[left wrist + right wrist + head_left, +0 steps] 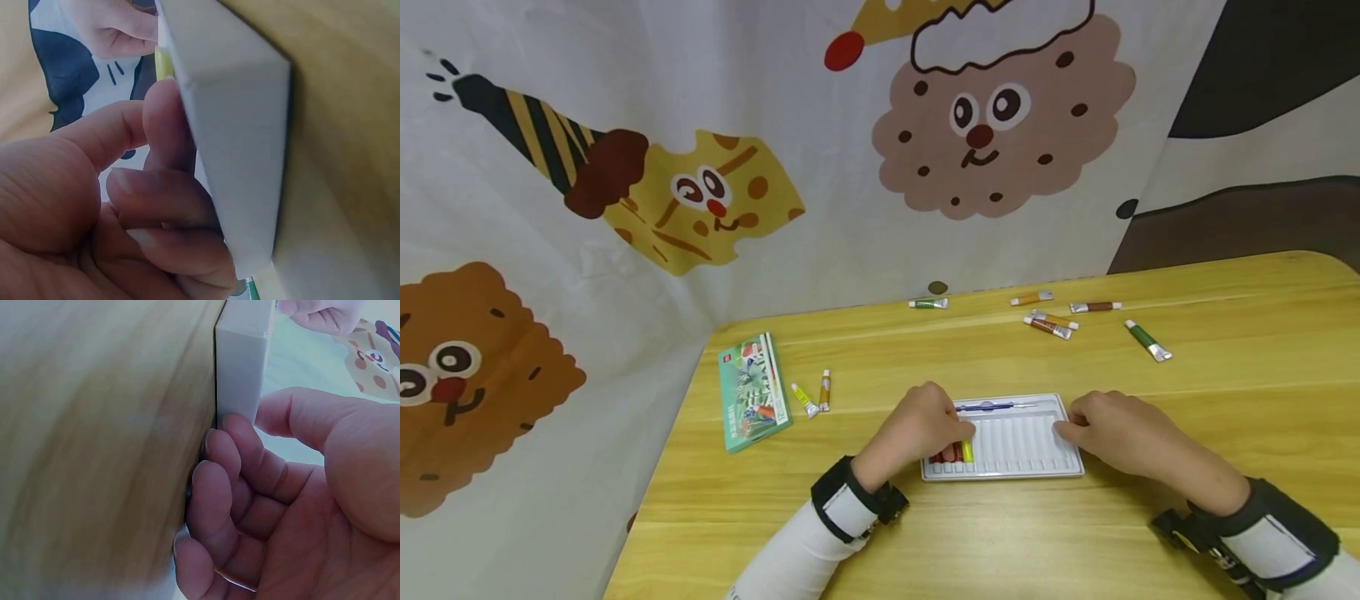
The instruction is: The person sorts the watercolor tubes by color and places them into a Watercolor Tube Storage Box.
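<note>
White tray (1026, 450) between my left fingers (165, 194) and right fingers (209, 494), well in from the tabletop's (1240, 358) left and far edges
The left ones pinch a yellow tube (967, 452) inside the tray's left end, the right ones grip its right rim; a broad band of wood parts it from loose tubes (1096, 307) near the far edge, and a teal box (754, 392) lies by the left edge

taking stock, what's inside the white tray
Inside the tray: a paintbrush along the far side, red tubes and a yellow tube at the left end. The left hand covers part of that end, hiding whatever lies beneath.
</note>
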The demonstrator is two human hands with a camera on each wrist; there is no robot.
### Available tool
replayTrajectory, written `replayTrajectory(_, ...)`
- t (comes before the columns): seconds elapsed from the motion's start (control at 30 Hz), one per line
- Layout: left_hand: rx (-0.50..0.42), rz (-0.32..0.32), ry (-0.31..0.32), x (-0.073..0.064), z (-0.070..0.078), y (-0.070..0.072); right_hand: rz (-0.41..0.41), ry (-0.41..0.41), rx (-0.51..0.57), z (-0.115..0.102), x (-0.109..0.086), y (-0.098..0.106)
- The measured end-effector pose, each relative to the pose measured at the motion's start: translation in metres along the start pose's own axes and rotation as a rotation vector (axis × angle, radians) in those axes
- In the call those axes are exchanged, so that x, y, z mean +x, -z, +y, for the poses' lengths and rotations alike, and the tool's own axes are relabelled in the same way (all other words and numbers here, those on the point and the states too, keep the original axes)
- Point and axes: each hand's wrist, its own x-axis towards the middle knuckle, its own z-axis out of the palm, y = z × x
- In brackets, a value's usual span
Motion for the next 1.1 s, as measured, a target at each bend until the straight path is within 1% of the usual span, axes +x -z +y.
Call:
replayTrajectory(0.4,0.0,0.006,0.039,0.0004,0.0036,-0.0034,-0.008,-0.007,0.004,-0.0001,0.0003,0.0007)
replayTrajectory(0.77,-0.004,0.013,0.054,-0.0009,0.0046,-0.0039,-0.006,-0.004,0.0,-0.0001,0.0001,0.0004)
replayTrajectory(1.1,-0.003,0.006,0.025,-0.0017,0.004,-0.0027,-0.002,-0.001,-0.001,0.0005,0.0004,0.0004)
